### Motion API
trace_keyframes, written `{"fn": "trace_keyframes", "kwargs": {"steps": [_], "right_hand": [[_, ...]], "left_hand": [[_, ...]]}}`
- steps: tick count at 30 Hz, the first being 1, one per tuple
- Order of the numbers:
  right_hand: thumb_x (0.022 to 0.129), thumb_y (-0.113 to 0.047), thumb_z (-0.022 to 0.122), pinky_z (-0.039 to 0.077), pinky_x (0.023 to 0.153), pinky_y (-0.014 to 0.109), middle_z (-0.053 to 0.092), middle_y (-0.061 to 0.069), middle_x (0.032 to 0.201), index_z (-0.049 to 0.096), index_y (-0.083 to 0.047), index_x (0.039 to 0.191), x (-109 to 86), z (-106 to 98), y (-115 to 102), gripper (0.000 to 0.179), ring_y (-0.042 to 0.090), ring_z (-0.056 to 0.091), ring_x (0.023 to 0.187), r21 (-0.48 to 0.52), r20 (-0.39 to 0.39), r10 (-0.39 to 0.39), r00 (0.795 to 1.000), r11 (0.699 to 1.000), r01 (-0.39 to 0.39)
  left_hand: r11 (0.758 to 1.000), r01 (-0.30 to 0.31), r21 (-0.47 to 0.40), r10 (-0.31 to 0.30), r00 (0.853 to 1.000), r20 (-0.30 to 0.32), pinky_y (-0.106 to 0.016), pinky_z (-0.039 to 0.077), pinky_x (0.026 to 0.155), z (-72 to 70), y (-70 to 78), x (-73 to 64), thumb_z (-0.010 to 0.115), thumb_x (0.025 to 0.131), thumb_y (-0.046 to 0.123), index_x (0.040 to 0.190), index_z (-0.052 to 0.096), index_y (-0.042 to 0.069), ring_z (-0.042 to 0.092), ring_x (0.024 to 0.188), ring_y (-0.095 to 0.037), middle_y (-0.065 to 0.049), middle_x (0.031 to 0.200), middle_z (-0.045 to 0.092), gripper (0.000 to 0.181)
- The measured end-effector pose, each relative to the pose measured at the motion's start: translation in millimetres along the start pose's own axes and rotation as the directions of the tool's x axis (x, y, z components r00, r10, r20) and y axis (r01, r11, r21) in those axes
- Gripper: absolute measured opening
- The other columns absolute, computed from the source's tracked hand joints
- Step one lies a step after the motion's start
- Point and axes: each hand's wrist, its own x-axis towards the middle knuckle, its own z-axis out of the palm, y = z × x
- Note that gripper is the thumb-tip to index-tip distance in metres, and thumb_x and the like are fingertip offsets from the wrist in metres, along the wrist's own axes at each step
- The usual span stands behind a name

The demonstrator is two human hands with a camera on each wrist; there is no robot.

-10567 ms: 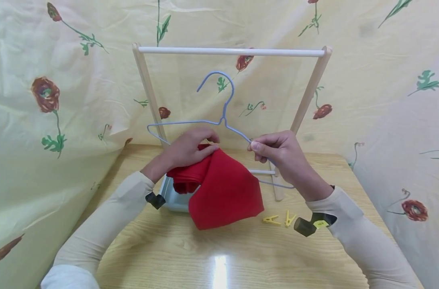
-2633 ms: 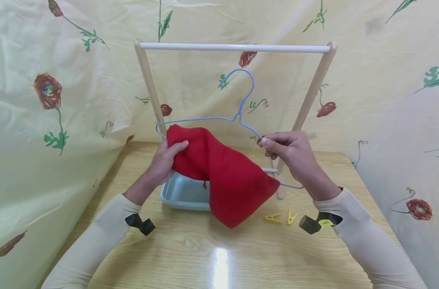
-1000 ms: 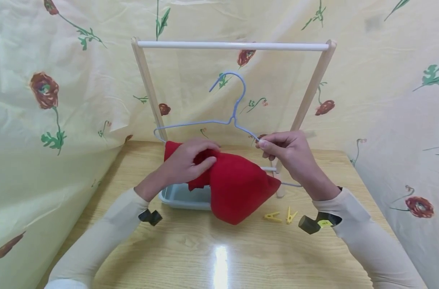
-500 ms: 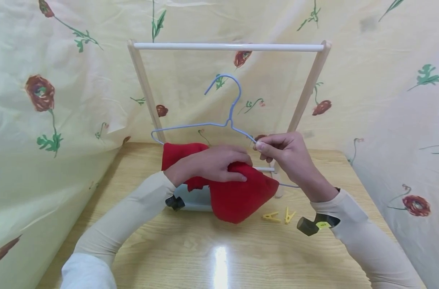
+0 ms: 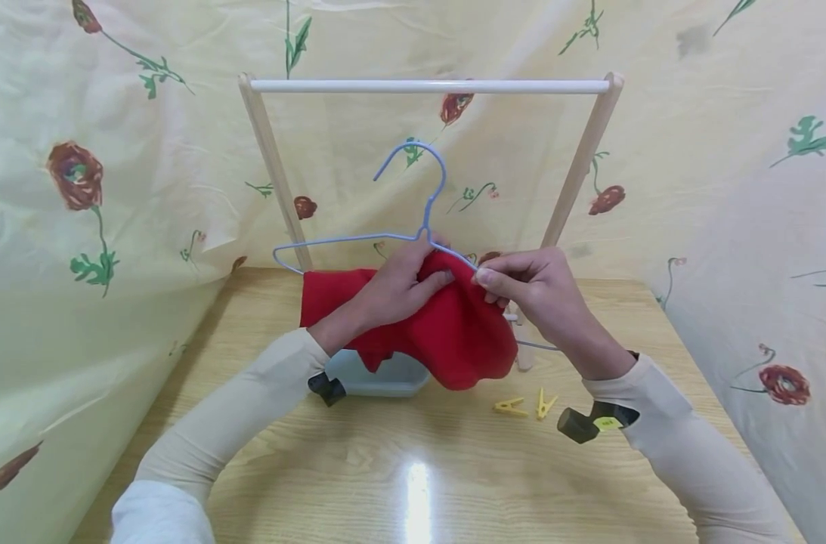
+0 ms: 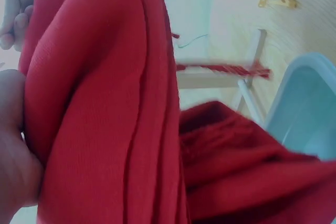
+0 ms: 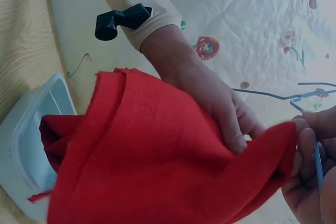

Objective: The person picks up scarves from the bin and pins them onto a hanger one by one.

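A blue wire hanger (image 5: 426,215) is held up before the rack, hook at the top. Folded red cloth (image 5: 463,347) hangs on its lower part, with its left portion by the hanger's left end. My left hand (image 5: 402,283) grips the cloth just under the hanger's neck, thumb in front. In the right wrist view, a raised fold of the cloth (image 7: 142,145) reaches my right fingertips. My right hand (image 5: 531,283) pinches the hanger's right arm between thumb and fingers. Layered cloth edges (image 6: 152,129) and a loose red strand (image 6: 226,69) show in the left wrist view.
Behind the hands stands a wooden rack with a white top bar (image 5: 429,87). A pale blue basin (image 5: 378,391) sits under the cloth. Two yellow clothespins (image 5: 511,407) lie on the wooden table (image 5: 331,468) to the right. Flowered fabric lines the walls.
Earlier my left hand spread the cloth along the hanger; now it has moved right and lifted the right part up to the hanger's arm. The cloth's lower edge has risen, uncovering more basin.
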Motion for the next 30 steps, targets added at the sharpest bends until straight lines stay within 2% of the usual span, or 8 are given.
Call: {"fn": "trace_keyframes", "kwargs": {"steps": [3,5,7,10,13,19,24,30], "right_hand": [[0.094,0.003,0.068,0.054,0.059,0.023,0.069,0.002,0.074,0.082,-0.007,0.092,1.4,0,-1,0.017,0.015,0.061,0.064,-0.016,-0.007,-0.007,1.000,1.000,0.007],[0.094,0.003,0.067,0.054,0.059,0.023,0.069,0.002,0.074,0.082,-0.011,0.091,2.9,0,-2,0.021,0.015,0.061,0.065,-0.012,-0.016,-0.009,1.000,1.000,0.009],[0.094,0.004,0.067,0.054,0.060,0.023,0.070,0.001,0.075,0.082,-0.012,0.090,4.3,0,-2,0.023,0.014,0.061,0.064,0.003,-0.023,-0.012,1.000,1.000,0.012],[0.093,0.006,0.067,0.053,0.058,0.022,0.071,0.001,0.076,0.082,-0.008,0.089,5.6,0,-2,0.021,0.014,0.061,0.063,0.029,-0.034,-0.011,0.999,1.000,0.012],[0.092,0.007,0.067,0.053,0.058,0.022,0.072,0.001,0.077,0.082,-0.007,0.089,5.6,0,-1,0.021,0.013,0.061,0.063,0.040,-0.038,-0.014,0.999,0.999,0.015],[0.092,0.007,0.067,0.053,0.058,0.022,0.072,0.001,0.077,0.081,-0.005,0.089,4.9,1,-2,0.019,0.013,0.061,0.063,0.041,-0.040,-0.023,0.999,0.999,0.024],[0.092,0.006,0.068,0.054,0.060,0.022,0.073,0.001,0.079,0.080,-0.001,0.092,4.0,-1,-4,0.014,0.014,0.062,0.064,0.027,-0.044,-0.022,0.999,0.999,0.023],[0.093,0.003,0.069,0.054,0.060,0.022,0.074,-0.001,0.078,0.082,-0.007,0.092,3.4,-4,-7,0.017,0.013,0.062,0.065,0.001,-0.056,-0.016,0.998,1.000,0.016]], "left_hand": [[0.995,-0.070,0.078,0.068,0.997,0.038,-0.026,0.055,0.086,3.3,0.1,0.5,0.075,0.094,0.019,0.125,0.057,0.011,0.060,0.104,-0.010,0.001,0.117,0.064,0.036],[0.981,-0.128,0.144,0.113,0.988,0.104,-0.024,0.053,0.084,6.0,0.7,0.2,0.076,0.094,0.022,0.122,0.061,0.011,0.059,0.099,-0.008,0.002,0.113,0.064,0.034],[0.966,-0.162,0.203,0.129,0.978,0.167,-0.021,0.052,0.082,8.8,2.2,-0.4,0.077,0.093,0.027,0.120,0.063,0.013,0.059,0.095,-0.006,0.004,0.109,0.065,0.034],[0.954,-0.132,0.268,0.072,0.972,0.222,-0.017,0.052,0.077,12.3,5.1,-2.1,0.077,0.092,0.032,0.121,0.065,0.015,0.059,0.090,-0.004,0.006,0.107,0.065,0.035],[0.954,-0.094,0.285,0.024,0.971,0.239,-0.017,0.052,0.075,13.4,6.2,-3.4,0.076,0.093,0.034,0.122,0.065,0.017,0.059,0.089,-0.003,0.008,0.107,0.065,0.036],[0.967,-0.090,0.238,0.021,0.960,0.280,-0.018,0.053,0.075,8.5,6.4,-7.5,0.074,0.093,0.039,0.124,0.063,0.017,0.061,0.088,0.000,0.011,0.106,0.066,0.040],[0.969,-0.087,0.231,0.024,0.964,0.266,-0.019,0.053,0.083,-1.9,6.4,-18.1,0.071,0.091,0.048,0.132,0.061,0.020,0.059,0.099,0.001,0.012,0.117,0.065,0.051],[0.942,-0.126,0.311,0.079,0.984,0.158,-0.025,0.055,0.085,-13.8,-3.4,-40.0,0.077,0.086,0.047,0.137,0.056,0.016,0.057,0.109,-0.008,0.003,0.132,0.059,0.063]]}}
